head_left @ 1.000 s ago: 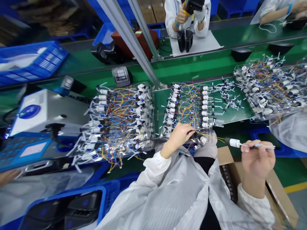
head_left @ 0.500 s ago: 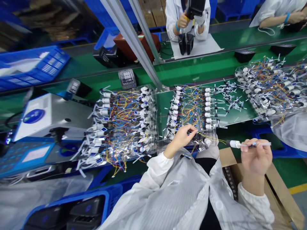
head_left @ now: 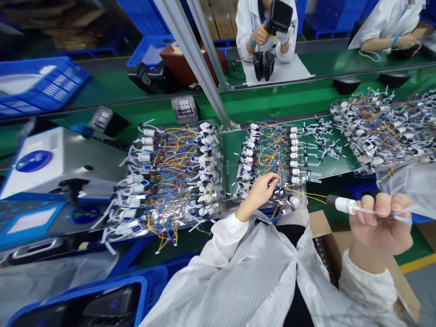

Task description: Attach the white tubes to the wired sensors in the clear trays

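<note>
My right hand (head_left: 381, 225) is closed around a thin white tube with a white and black cap (head_left: 342, 204) at its left end; yellow wires (head_left: 308, 194) run from the cap toward the tray. My left hand (head_left: 260, 190) rests at the near edge of a clear plastic tray (head_left: 272, 159) of wired white-capped parts, its fingers pinched on a wire there. Both arms wear white sleeves.
A second clear tray of wired parts (head_left: 170, 175) lies to the left, a third (head_left: 381, 125) at the right. Loose white tubes (head_left: 323, 138) lie on the green mat. A digital meter (head_left: 184, 109), a white machine (head_left: 57, 159), blue crates (head_left: 37, 86), an open cardboard box (head_left: 327, 245) and two people opposite.
My right hand has moved right and slightly up with the tube, drawing the yellow wires longer. My left hand has stayed at the tray's near edge.
</note>
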